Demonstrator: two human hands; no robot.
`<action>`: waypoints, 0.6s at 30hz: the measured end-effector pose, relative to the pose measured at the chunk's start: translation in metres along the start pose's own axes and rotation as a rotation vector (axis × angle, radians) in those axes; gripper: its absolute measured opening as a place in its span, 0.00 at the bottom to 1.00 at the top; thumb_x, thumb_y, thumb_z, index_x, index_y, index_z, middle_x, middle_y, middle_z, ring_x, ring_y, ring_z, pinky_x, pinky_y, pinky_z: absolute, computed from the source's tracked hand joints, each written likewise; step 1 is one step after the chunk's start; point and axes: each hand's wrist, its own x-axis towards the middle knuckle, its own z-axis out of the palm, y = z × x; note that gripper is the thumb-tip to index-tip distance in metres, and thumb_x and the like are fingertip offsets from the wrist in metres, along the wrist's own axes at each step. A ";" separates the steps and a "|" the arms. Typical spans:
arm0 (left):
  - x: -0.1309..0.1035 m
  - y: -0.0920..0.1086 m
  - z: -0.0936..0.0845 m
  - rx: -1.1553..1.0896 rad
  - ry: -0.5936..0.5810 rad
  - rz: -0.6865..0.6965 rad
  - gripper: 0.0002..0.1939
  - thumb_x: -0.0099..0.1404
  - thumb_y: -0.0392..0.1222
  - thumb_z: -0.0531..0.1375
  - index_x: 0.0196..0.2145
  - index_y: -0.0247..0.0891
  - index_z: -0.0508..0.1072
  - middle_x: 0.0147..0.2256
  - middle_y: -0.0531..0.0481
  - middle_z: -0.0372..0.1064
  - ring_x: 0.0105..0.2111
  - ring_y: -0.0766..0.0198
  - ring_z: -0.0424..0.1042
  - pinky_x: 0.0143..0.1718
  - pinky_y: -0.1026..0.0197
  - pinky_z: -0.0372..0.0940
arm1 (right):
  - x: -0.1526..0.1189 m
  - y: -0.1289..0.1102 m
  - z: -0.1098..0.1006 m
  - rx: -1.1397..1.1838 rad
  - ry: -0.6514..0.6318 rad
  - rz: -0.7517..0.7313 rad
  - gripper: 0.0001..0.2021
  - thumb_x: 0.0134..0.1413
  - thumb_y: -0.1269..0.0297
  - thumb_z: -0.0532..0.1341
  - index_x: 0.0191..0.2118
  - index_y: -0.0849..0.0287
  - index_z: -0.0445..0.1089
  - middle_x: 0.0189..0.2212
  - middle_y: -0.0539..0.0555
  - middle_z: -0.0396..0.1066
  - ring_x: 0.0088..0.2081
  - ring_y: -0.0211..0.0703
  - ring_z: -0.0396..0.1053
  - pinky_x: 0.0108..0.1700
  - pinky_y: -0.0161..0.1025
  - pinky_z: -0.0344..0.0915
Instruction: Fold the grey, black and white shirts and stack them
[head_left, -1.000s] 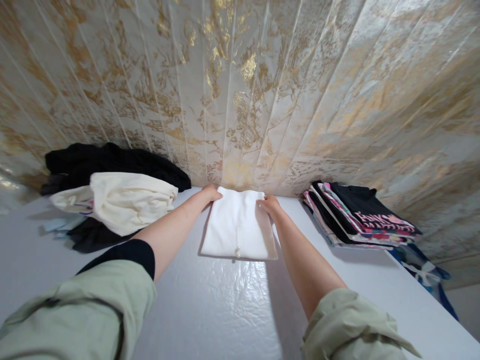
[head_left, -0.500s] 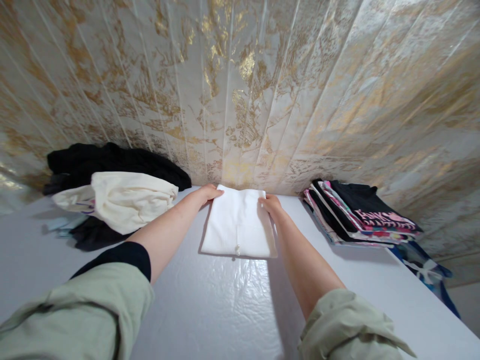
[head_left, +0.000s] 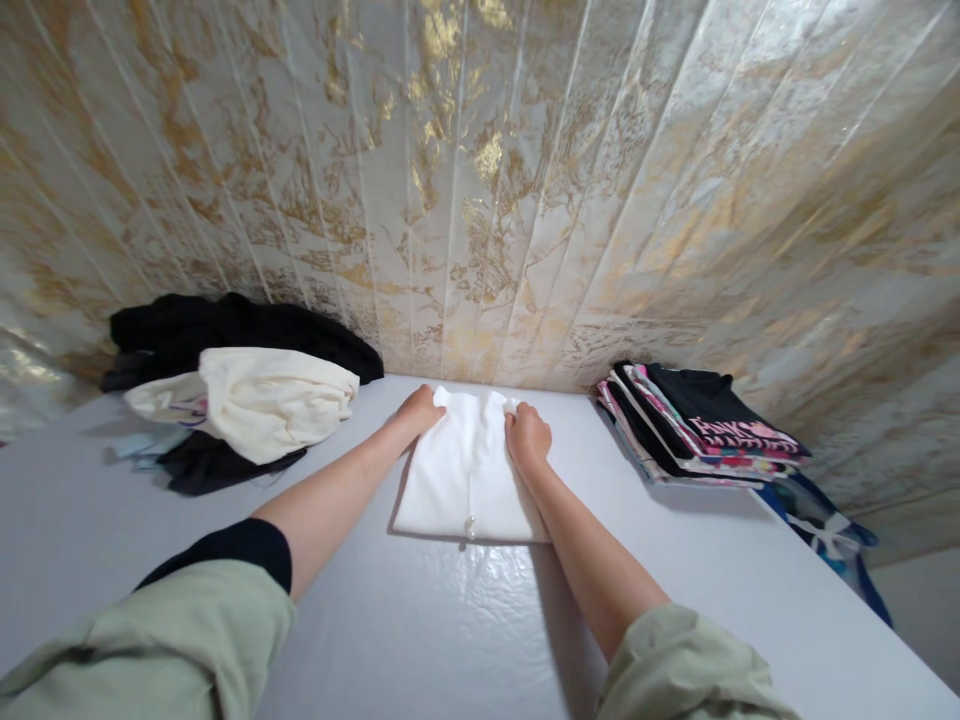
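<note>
A white folded garment (head_left: 450, 480) with small pearl-like beads at its near edge lies on the table in front of me. My left hand (head_left: 421, 412) pinches its far left corner, thumb on top. At the far right corner my right hand (head_left: 529, 436) is closed on the cloth with the fingers curled. Between the two hands the far edge is slightly rumpled and raised. The fingertips under the fabric are hidden.
On the left lies a loose heap with a cream garment (head_left: 274, 405) and black clothes (head_left: 247, 325). A neat stack of folded clothes (head_left: 697, 425) stands at the right. Beyond the white table (head_left: 420, 620) hangs a gold-patterned curtain (head_left: 480, 200). A blue item (head_left: 832, 540) sits past the right edge.
The white garment has come slightly nearer to me, and its far edge has bunched up. My right hand has turned and closed more fully on its corner.
</note>
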 end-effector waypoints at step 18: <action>-0.087 -0.026 -0.007 -0.035 0.099 0.004 0.17 0.64 0.46 0.58 0.48 0.37 0.63 0.46 0.40 0.74 0.47 0.53 0.74 0.43 0.60 0.64 | -0.056 0.008 -0.020 -0.032 -0.032 -0.033 0.10 0.65 0.61 0.51 0.41 0.58 0.66 0.42 0.55 0.73 0.40 0.42 0.70 0.37 0.37 0.53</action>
